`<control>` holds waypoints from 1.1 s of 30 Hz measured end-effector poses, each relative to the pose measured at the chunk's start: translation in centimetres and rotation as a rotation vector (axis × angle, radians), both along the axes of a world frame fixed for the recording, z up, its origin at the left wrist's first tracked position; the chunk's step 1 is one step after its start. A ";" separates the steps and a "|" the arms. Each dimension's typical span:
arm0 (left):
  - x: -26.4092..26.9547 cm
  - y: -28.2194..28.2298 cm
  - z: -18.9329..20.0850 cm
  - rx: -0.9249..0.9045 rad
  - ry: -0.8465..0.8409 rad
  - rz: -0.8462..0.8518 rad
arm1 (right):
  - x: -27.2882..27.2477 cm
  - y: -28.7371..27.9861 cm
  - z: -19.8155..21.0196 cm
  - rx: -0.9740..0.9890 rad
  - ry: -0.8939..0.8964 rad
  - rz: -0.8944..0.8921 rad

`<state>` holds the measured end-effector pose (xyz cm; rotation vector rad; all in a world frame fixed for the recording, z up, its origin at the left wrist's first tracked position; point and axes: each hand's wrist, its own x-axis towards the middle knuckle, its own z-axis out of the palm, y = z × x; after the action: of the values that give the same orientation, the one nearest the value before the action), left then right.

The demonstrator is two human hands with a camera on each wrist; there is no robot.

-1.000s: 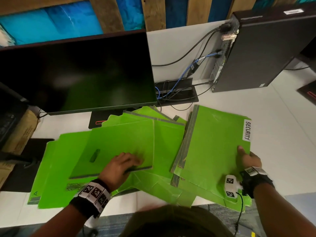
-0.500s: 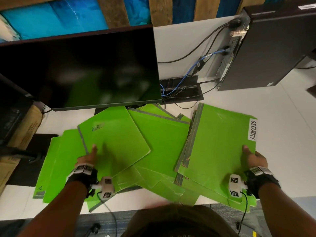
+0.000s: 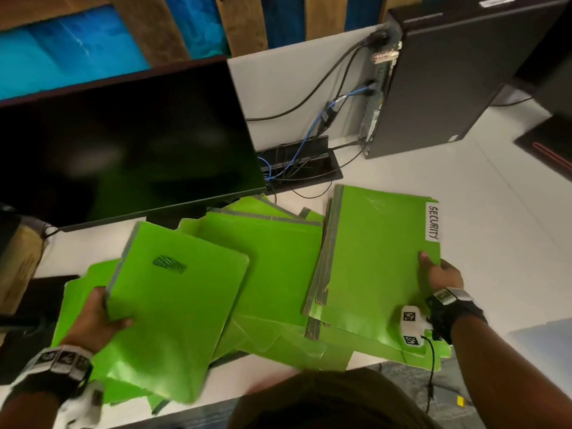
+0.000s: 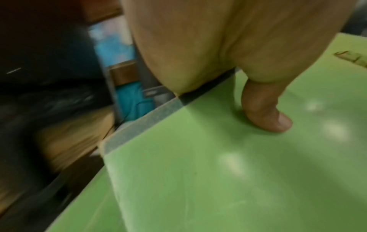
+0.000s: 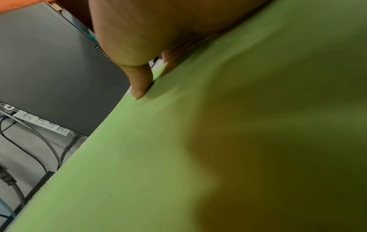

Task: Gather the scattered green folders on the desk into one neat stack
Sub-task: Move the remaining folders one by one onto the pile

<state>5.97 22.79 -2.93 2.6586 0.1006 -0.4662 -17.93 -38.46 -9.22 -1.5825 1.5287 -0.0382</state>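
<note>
Several green folders lie fanned across the white desk (image 3: 483, 218) in front of me. My left hand (image 3: 96, 320) grips the grey-taped edge of one green folder (image 3: 176, 305), lifted and tilted above the left pile; the left wrist view shows my thumb on top of that folder (image 4: 218, 172) and the other fingers hidden beneath. My right hand (image 3: 436, 274) pinches the right edge of the folder labelled SECURITY (image 3: 377, 258), which tops the right pile. In the right wrist view my thumb presses on that folder (image 5: 178, 149). More folders (image 3: 278, 261) overlap between the two.
A black monitor (image 3: 123, 144) stands over the back left of the desk, its foot partly under the folders. A black computer tower (image 3: 448, 75) with cables (image 3: 309, 125) and a cable tray (image 3: 297, 168) stands at the back right. A cardboard box (image 3: 18, 267) sits at the far left.
My left hand went from pressing flat on a folder to gripping its taped edge, and has lifted and turned it toward me. The right hand has kept its hold on the SECURITY folder.
</note>
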 end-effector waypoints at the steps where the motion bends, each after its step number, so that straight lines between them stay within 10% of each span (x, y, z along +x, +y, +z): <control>1: 0.8 -0.2 0.7 0.032 0.005 -0.117 | 0.0 0.0 0.0 0.006 -0.002 0.000; 10: 5.6 -18.0 1.9 0.334 0.002 -0.791 | -0.6 -0.8 0.5 0.029 -0.071 -0.020; 19: 6.2 -28.9 -1.5 0.240 0.071 -0.888 | -2.0 -3.0 0.7 0.010 -0.047 -0.001; 33: 4.7 -31.3 0.5 0.461 0.026 -0.956 | -2.9 -3.7 -0.2 0.034 -0.040 -0.001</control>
<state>10.67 -8.49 -2.43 2.9924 -1.2319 -0.8351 -20.79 -42.21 -9.38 -1.5458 1.4918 -0.0442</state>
